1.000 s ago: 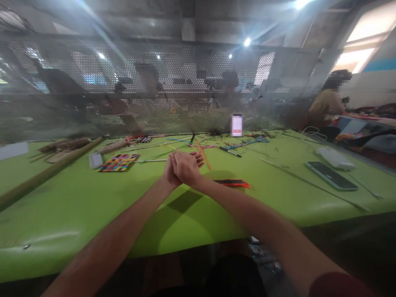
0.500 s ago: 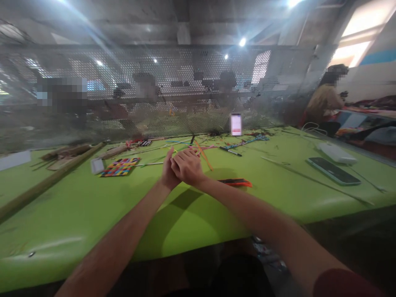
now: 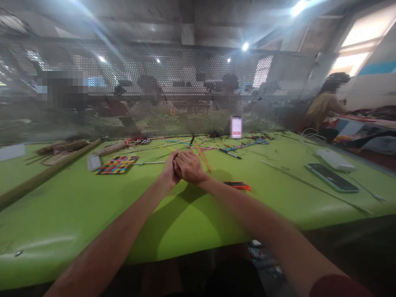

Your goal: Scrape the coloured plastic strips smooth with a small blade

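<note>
My left hand (image 3: 169, 168) and my right hand (image 3: 191, 166) are pressed together over the middle of the green table (image 3: 192, 231). The right hand's curled fingers lie over the left hand, and both look closed. Whatever may be between them is hidden. Just beyond the knuckles, thin coloured strips fan out, among them an orange strip (image 3: 203, 156) and a black strip (image 3: 192, 140). A utility knife with orange edges (image 3: 238, 185) rests beside my right forearm. Left of my hands lies a colourful woven mat (image 3: 117, 165).
A small white box (image 3: 93, 162) and a long bamboo pole (image 3: 49, 173) are at left. On the right lie a phone (image 3: 332, 177), a white power bank (image 3: 335, 160) and a thin stick (image 3: 315, 185). Another phone (image 3: 236, 127) leans on the perforated screen (image 3: 185, 90). A person (image 3: 324, 103) is at far right.
The view has shifted slightly. My hands stay clasped, with the right over the left, and the fingers have settled a little closer together. Objects on the table keep their places.
</note>
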A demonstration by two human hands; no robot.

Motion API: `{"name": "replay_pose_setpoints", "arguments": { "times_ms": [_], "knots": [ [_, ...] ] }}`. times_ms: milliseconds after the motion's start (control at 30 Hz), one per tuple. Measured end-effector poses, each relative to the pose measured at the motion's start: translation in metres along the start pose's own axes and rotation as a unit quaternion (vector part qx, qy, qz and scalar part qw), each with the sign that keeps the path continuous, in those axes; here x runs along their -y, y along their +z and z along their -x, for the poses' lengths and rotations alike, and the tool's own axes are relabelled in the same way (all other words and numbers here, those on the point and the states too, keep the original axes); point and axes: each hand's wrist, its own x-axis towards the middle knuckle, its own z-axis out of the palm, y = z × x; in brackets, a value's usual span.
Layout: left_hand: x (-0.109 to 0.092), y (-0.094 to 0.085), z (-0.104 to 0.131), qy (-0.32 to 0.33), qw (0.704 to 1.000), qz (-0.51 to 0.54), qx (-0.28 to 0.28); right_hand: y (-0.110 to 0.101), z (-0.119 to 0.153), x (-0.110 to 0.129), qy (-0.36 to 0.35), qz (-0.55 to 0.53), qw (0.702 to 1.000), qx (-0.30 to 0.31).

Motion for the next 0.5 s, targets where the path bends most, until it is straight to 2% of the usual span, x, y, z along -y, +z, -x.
{"name": "replay_pose_setpoints", "arguments": {
  "times_ms": [167,500],
  "knots": [
    [0.001,-0.002,-0.001,-0.030,0.999,-0.009,-0.012,0.002,0.002,0.002,0.002,0.024,1.000,0.008],
    [0.003,0.008,0.001,-0.008,1.000,0.012,-0.013,0.004,0.005,0.008,0.017,0.020,0.999,-0.030]
  ]
}}
